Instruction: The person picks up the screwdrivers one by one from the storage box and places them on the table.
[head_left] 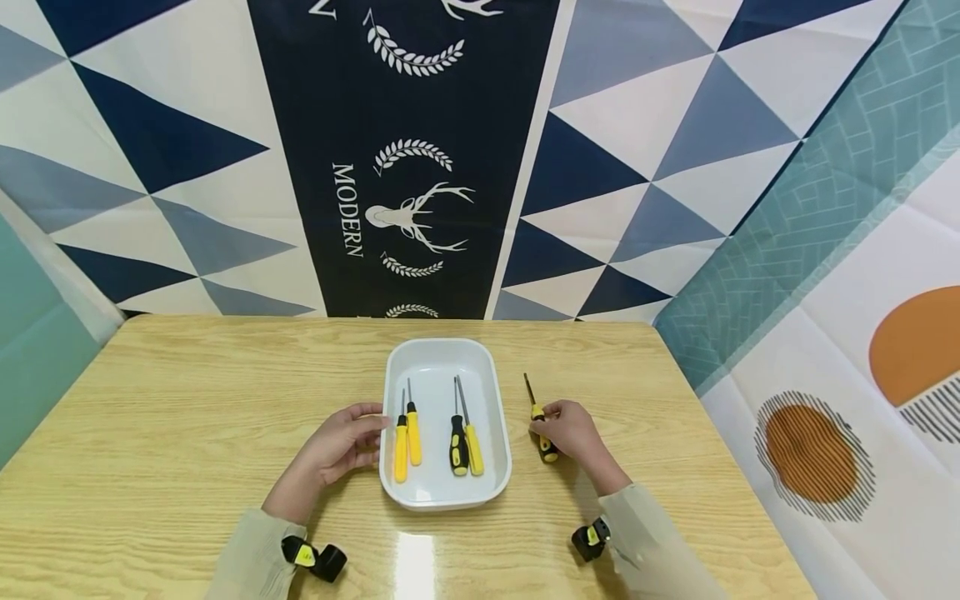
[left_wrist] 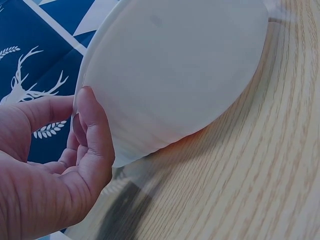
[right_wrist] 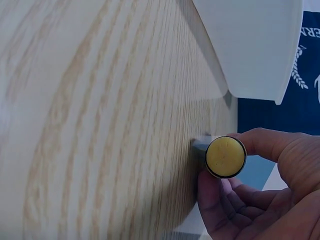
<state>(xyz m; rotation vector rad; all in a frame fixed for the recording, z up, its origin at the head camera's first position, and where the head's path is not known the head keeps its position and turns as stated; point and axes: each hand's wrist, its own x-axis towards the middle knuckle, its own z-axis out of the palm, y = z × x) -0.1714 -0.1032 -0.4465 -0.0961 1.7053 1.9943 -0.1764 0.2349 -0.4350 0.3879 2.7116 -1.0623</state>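
Note:
My left hand (head_left: 347,442) pinches the left rim of a white tray (head_left: 446,493), thumb and fingers on either side of the edge in the left wrist view. Inside the tray lie two yellow-handled screwdrivers (head_left: 401,450) on the left. On its right side are a black-and-yellow screwdriver (head_left: 458,450) and a yellow one (head_left: 474,450) side by side. Right of the tray, my right hand (head_left: 572,429) grips another black-and-yellow screwdriver (head_left: 549,451) by its handle, the shaft pointing away from me. Its round yellow handle end (right_wrist: 226,157) faces the right wrist camera, close over the wood.
The wooden table (head_left: 202,400) extends to both sides of the tray. Patterned cloth (head_left: 412,167) hangs behind its far edge, and more printed cloth (head_left: 810,400) stands along the right. A small black camera (head_left: 328,563) is strapped to each wrist.

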